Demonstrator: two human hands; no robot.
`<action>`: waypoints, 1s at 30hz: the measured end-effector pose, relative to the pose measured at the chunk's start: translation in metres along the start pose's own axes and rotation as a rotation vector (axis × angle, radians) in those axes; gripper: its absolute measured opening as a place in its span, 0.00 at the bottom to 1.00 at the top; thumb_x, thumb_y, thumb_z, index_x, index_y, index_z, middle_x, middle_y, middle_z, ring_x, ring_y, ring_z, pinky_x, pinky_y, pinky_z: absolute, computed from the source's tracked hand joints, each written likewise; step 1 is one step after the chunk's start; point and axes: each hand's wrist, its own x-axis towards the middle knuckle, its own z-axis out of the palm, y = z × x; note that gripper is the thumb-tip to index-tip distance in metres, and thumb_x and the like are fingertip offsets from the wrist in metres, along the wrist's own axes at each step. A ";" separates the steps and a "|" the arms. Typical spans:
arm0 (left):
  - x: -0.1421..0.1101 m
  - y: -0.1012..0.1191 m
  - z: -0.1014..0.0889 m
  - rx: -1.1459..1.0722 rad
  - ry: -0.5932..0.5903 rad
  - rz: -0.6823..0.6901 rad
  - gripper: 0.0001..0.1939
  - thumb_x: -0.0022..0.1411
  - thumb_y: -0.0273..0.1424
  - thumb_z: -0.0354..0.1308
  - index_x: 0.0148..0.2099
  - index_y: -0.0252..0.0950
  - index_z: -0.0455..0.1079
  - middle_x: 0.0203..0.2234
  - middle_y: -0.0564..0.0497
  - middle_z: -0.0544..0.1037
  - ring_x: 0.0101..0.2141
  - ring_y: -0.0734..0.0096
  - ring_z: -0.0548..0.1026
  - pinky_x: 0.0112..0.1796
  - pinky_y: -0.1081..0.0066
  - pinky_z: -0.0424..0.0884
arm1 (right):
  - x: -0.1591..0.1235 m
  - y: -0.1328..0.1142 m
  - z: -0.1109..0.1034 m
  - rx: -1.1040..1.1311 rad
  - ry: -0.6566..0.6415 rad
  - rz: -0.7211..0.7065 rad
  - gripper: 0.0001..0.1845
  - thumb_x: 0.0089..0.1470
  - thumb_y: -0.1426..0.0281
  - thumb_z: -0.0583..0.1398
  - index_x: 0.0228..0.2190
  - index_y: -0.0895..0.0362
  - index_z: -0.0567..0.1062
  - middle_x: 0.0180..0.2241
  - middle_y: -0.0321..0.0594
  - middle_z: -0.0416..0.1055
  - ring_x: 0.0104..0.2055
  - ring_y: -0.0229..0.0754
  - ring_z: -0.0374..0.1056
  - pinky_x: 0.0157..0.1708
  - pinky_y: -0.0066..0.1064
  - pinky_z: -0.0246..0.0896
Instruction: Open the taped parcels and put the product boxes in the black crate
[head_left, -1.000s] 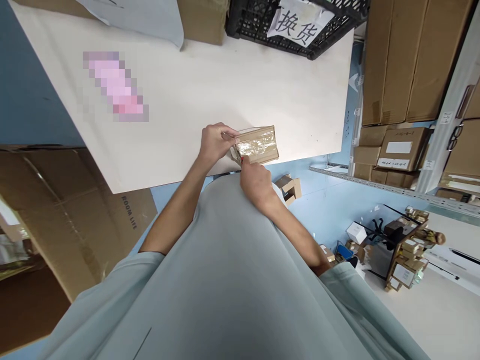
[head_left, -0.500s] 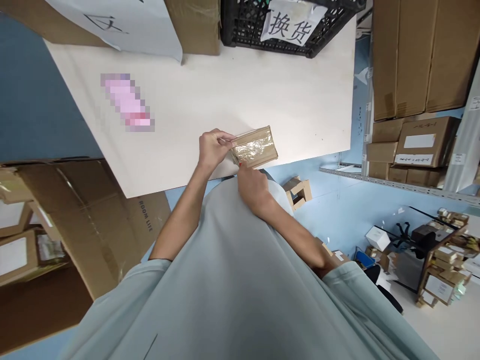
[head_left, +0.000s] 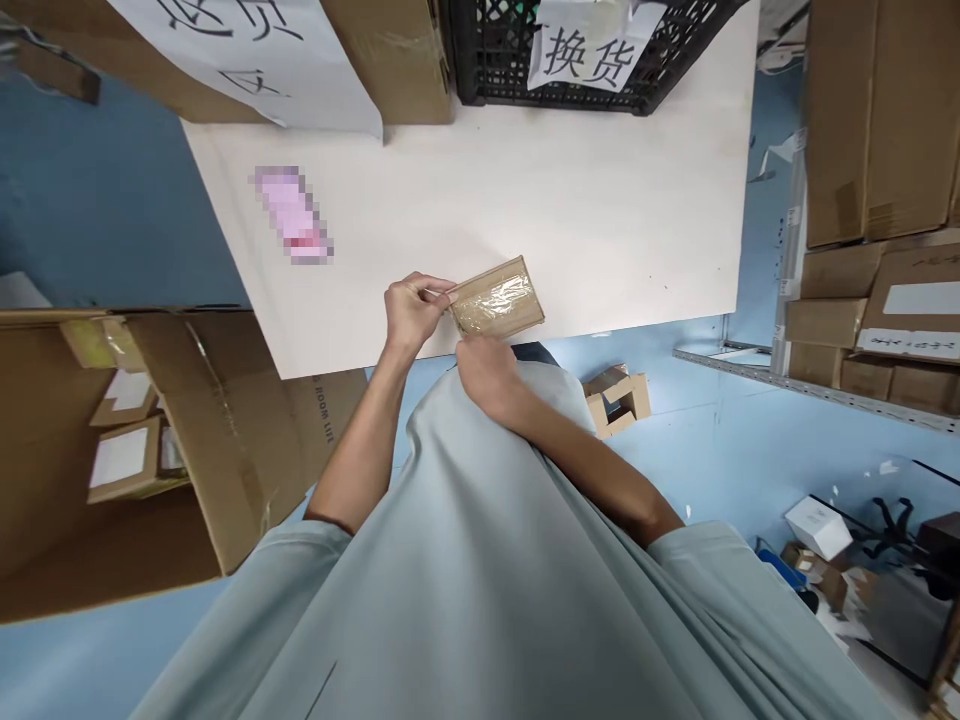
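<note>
A small flat cardboard box [head_left: 501, 300] with shiny clear tape across its top is at the near edge of the white table [head_left: 600, 210]. The thumb and fingers of my left hand [head_left: 415, 312] pinch its left corner. Curled into a fist, my right hand [head_left: 487, 372] is at the box's near left edge, knuckles up. Whatever the right fingers hold is hidden beneath the hand. Farther left on the table lies a pink pixelated item [head_left: 292, 215].
A black plastic crate [head_left: 555, 95] with a paper sign and a cardboard box [head_left: 409, 70] stand at the table's back. At left is a large open carton [head_left: 217, 420] with parcels inside. An open small carton [head_left: 619, 400] lies on the floor; shelved boxes [head_left: 870, 150] are at right.
The view has shifted, so the table appears farther right. Both hands and the box have moved slightly left over the table. A red bit at my right fingertips is now hidden.
</note>
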 end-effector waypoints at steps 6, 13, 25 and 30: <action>-0.003 0.004 -0.005 0.062 0.022 -0.011 0.10 0.62 0.37 0.72 0.44 0.39 0.85 0.46 0.46 0.88 0.35 0.64 0.82 0.42 0.60 0.82 | -0.049 0.028 -0.019 -0.036 -0.023 -0.094 0.33 0.73 0.82 0.54 0.75 0.67 0.70 0.48 0.60 0.88 0.51 0.57 0.87 0.51 0.40 0.80; -0.035 0.046 0.020 0.346 0.161 0.256 0.21 0.76 0.45 0.67 0.65 0.47 0.79 0.64 0.42 0.81 0.69 0.42 0.74 0.71 0.43 0.71 | -0.050 0.138 -0.040 0.151 0.248 0.101 0.30 0.84 0.65 0.47 0.78 0.57 0.66 0.46 0.52 0.88 0.46 0.56 0.84 0.51 0.42 0.75; -0.042 0.030 0.101 0.556 0.019 0.469 0.25 0.88 0.46 0.45 0.72 0.43 0.75 0.75 0.41 0.76 0.81 0.48 0.63 0.82 0.37 0.52 | -0.012 0.176 -0.045 0.165 0.286 -0.022 0.28 0.81 0.67 0.49 0.74 0.58 0.71 0.54 0.51 0.87 0.50 0.54 0.82 0.50 0.37 0.69; -0.042 0.024 0.106 0.535 0.027 0.438 0.23 0.86 0.44 0.50 0.72 0.43 0.74 0.76 0.40 0.75 0.82 0.47 0.60 0.83 0.35 0.44 | 0.000 0.166 -0.054 0.066 0.216 -0.032 0.27 0.82 0.68 0.48 0.73 0.58 0.71 0.56 0.52 0.84 0.52 0.53 0.81 0.49 0.36 0.68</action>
